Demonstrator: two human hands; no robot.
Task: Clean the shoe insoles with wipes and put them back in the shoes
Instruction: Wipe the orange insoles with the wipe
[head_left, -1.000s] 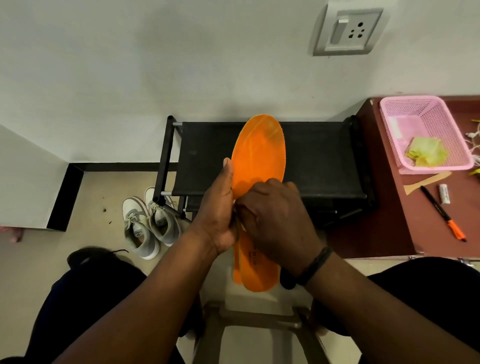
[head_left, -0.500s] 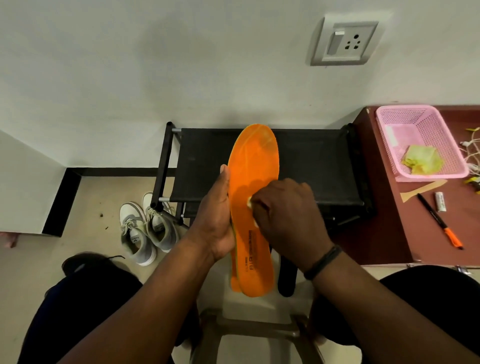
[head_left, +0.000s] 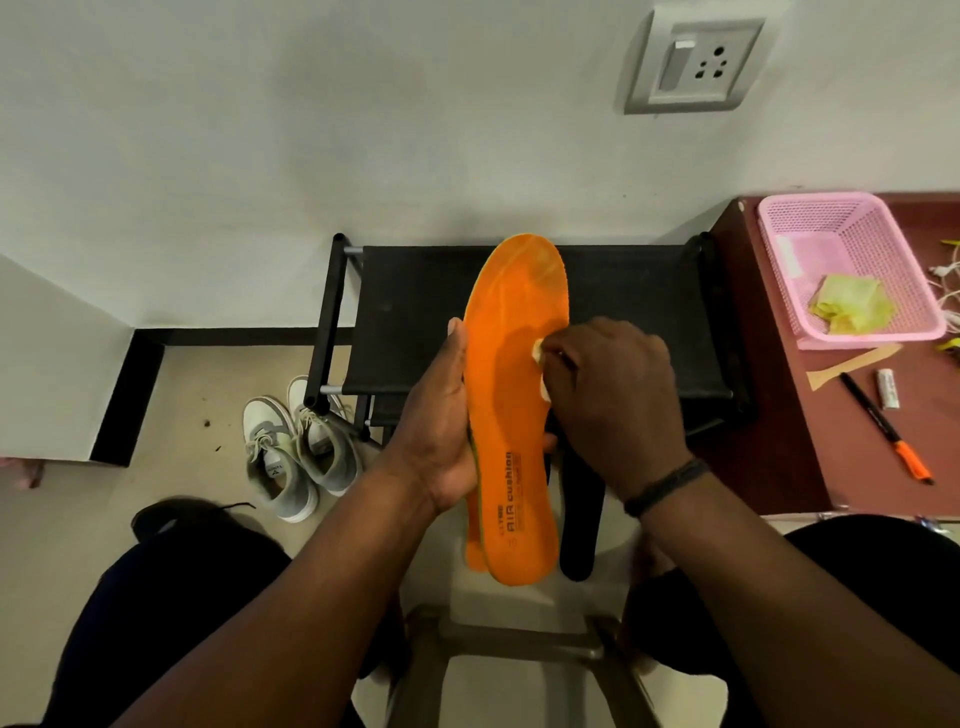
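My left hand has its grip wrapped round the left edge of the orange insole, holding it upright over the black shoe rack, with a second orange insole tucked just behind it. My right hand has its fingers curled in a tight grip on a small white wipe, pressed against the insole's face near the middle. A black insole shows below my right wrist, and grey shoes sit on the floor to the left.
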